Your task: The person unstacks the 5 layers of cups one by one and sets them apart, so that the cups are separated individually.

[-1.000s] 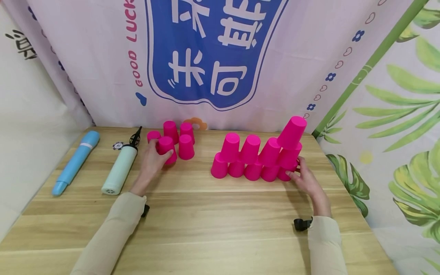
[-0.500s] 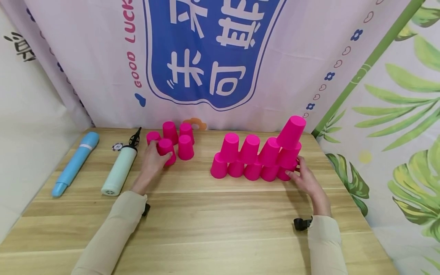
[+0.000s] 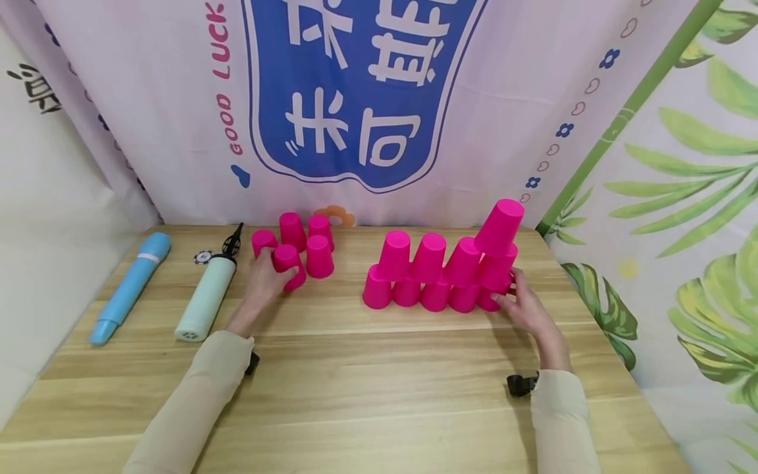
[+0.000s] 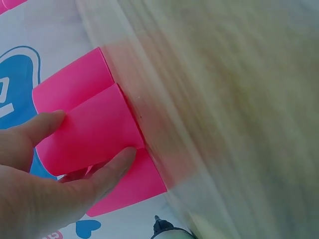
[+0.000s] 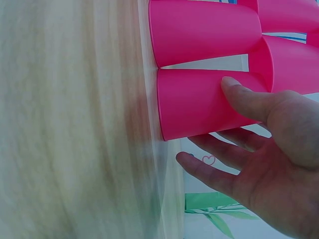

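In the head view, my left hand holds an upside-down pink cup at the front of a loose cluster. Thumb and fingers lie on either side of that cup in the left wrist view, with more pink cups right behind it. To the right stands a stepped stack of upside-down pink cups, with a single cup on top at its right end. My right hand is at the bottom row's right-end cup; the thumb presses its side and some fingers reach behind it.
On the wooden table, a pale green hand pump with a black nozzle and a blue tube-shaped pump lie at the left. A small round chip is by the nozzle. A printed cloth hangs behind.
The cup in my left hand has shifted slightly toward me, away from the cups behind it. My right hand and the stack look unchanged. The head view has tilted a little.
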Motion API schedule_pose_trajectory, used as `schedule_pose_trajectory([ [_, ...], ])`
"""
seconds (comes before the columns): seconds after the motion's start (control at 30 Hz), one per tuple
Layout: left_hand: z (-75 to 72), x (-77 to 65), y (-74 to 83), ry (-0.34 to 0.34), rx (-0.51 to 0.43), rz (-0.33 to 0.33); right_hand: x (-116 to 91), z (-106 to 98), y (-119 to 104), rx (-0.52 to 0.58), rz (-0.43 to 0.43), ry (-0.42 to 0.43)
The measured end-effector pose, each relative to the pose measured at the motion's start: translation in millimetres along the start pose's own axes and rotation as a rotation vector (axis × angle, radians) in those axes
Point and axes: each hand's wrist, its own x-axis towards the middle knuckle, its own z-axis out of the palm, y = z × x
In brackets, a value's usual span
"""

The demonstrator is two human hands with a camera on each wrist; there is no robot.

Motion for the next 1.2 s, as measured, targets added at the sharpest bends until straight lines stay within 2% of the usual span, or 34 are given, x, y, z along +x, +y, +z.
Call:
schedule_pose_trajectory([
  [0.07,-1.0,-3.6,4.0,-0.014,-0.002,-0.002,0,-1,0,0.000,0.005,0.002],
  [0.13,-2.4,-11.7,12.1,0.009,0.023,0.029,1,-3,1,-0.005,0.002,-0.005],
  [0.23,-4.1,-28.8,39.4,0.106,0.082,0.152,1,-8,1,-0.007,-0.011,-0.007],
  [0.33,-0.6,-43.2,86.6,0.205,0.071,0.341,2,-13,1,-0.009,-0.026,-0.002],
  [0.4,6.7,-49.6,124.1,0.210,-0.010,0.468,2,-15,1,-0.010,-0.036,0.007],
  [0.5,26.2,-57.3,180.7,0.101,-0.179,0.590,1,-13,3,-0.011,-0.029,0.007],
  [0.53,34.6,-58.6,197.4,0.050,-0.224,0.611,1,-12,3,-0.010,-0.024,0.007],
  [0.6,52.7,-58.0,226.4,-0.044,-0.284,0.617,0,-8,2,-0.001,-0.016,0.002],
  [0.67,71.8,-51.9,247.8,-0.119,-0.311,0.601,-1,-3,1,0.009,-0.022,-0.005],
  [0.8,110.0,-32.4,276.0,-0.177,-0.280,0.527,-1,1,1,0.044,-0.045,-0.002],
  [1.0,152.5,-17.2,293.3,-0.192,-0.257,0.431,-1,2,4,0.046,-0.025,0.004],
  [1.2,172.4,-10.3,299.8,-0.208,-0.227,0.420,0,-2,4,0.051,-0.019,-0.003],
])
